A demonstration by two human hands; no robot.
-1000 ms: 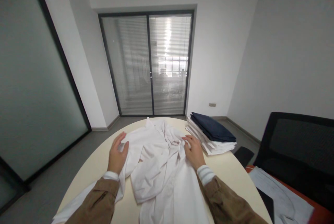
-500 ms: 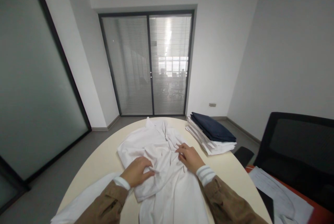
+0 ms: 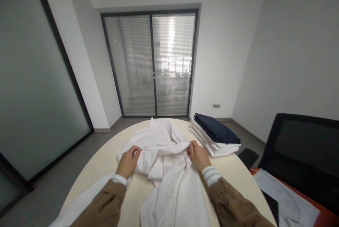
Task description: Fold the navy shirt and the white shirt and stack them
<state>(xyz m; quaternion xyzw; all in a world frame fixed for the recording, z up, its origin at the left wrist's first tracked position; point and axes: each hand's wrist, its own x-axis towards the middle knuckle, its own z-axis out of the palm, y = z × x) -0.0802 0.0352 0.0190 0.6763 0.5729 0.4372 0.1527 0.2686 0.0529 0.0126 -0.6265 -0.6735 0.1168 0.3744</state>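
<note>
A white shirt (image 3: 173, 181) lies spread and rumpled over the round table, its collar end at the far side and one sleeve trailing to the near left. Pinched between the thumb and fingers of my left hand (image 3: 129, 160) is a bit of the shirt's cloth on the left. My right hand (image 3: 198, 154) grips the cloth on the right side. Between the two hands a fold of fabric is drawn taut and slightly raised. The fingertips of my right hand are partly hidden by the cloth.
Folded white garments (image 3: 203, 138) with a folded navy garment (image 3: 217, 128) on top sit at the table's (image 3: 103, 160) right rear edge. A black mesh chair (image 3: 304, 149) stands at the right, with papers (image 3: 286, 195) on its orange seat.
My left hand has moved left and away from me, my right hand slightly right. They are farther apart now, and the cloth between them has been pulled into a stretched fold.
</note>
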